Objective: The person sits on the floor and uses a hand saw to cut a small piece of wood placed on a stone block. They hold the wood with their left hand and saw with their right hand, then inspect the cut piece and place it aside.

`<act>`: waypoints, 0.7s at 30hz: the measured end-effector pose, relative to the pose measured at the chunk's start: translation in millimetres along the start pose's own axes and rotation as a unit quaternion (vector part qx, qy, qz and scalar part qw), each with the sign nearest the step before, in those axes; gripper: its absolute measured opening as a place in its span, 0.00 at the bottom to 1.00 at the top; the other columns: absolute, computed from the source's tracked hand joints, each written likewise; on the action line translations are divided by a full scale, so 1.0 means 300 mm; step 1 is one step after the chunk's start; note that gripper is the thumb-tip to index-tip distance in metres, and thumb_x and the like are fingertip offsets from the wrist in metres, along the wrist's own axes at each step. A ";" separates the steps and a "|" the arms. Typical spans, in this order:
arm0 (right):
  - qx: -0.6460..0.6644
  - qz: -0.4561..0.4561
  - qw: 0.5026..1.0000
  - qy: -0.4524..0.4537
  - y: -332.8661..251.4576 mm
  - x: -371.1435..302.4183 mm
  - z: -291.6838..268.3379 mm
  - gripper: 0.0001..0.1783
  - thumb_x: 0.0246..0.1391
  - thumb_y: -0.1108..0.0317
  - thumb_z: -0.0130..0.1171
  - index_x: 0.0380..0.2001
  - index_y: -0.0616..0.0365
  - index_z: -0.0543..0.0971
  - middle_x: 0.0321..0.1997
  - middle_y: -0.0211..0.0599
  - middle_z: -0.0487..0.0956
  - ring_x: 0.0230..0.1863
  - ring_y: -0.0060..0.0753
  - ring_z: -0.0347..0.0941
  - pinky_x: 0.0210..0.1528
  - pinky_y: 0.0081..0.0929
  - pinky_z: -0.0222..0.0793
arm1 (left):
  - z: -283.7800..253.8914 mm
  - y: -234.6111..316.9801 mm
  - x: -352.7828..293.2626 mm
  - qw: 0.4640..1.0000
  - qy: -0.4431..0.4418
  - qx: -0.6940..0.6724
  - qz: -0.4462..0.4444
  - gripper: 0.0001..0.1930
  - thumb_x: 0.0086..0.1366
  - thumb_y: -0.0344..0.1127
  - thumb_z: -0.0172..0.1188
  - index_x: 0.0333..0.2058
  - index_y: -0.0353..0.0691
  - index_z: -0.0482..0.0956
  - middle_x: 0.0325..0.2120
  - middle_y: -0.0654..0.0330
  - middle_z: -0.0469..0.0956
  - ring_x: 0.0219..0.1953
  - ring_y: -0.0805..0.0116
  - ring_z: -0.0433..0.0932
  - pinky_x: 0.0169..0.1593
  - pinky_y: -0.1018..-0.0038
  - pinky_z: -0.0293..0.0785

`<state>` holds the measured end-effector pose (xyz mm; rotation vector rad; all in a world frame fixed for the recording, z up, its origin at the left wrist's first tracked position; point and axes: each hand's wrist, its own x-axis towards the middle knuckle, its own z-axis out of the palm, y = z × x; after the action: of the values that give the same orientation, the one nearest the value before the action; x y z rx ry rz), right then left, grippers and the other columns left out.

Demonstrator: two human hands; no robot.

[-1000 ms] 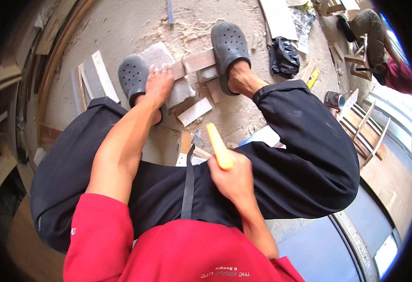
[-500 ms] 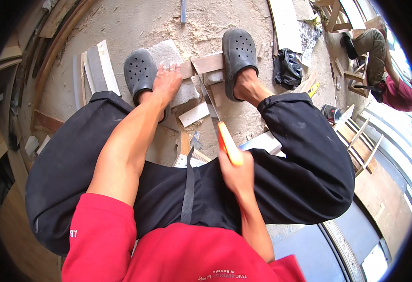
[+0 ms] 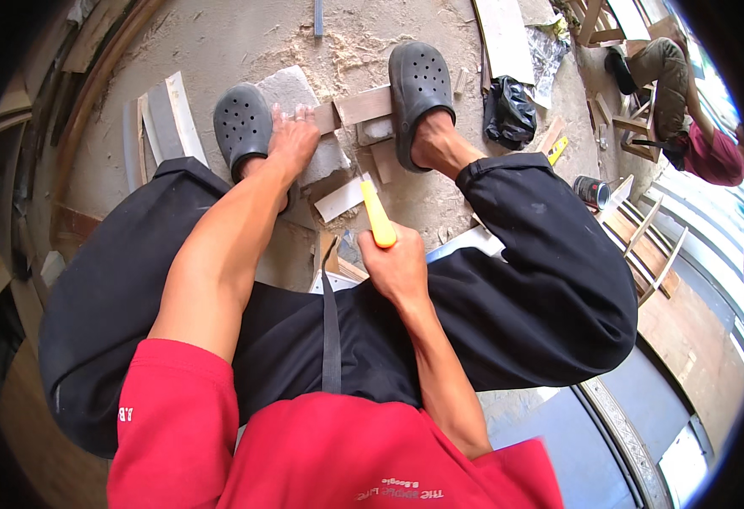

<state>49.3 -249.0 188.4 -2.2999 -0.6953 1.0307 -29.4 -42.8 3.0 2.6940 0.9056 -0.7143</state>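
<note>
My right hand is wrapped round the yellow handle of a handsaw. Little of the saw's blade shows; it points away from me toward a wooden strip. My left hand presses the strip's left part down on a pale concrete block, fingers bent over it. A dark kerf line crosses the strip between that hand and my right clog. The grey right clog is at the strip's right end. My left clog stands beside the block.
A white offcut lies below the block. To the left lean several boards. On the right are a black plastic bag, a can and a slatted wooden frame. Another person sits at the far right.
My right hand has pushed the saw forward and a little left, so less blade shows. My left hand keeps its place on the strip. The whole view has shifted slightly.
</note>
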 end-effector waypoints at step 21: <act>0.030 0.095 0.995 -0.019 -0.018 0.014 -0.091 0.14 0.50 0.67 0.59 0.23 0.72 0.75 0.18 0.55 0.74 0.18 0.46 0.73 0.26 0.39 0.67 | 0.010 0.002 0.012 0.999 0.006 -0.036 -0.011 0.29 0.65 0.25 0.45 0.65 0.27 0.57 0.65 0.41 0.61 0.62 0.37 0.68 0.70 0.44 0.45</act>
<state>71.9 -249.3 205.4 -2.3324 -0.4596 1.1676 -27.7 -42.4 -1.4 2.6327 0.9465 -0.6588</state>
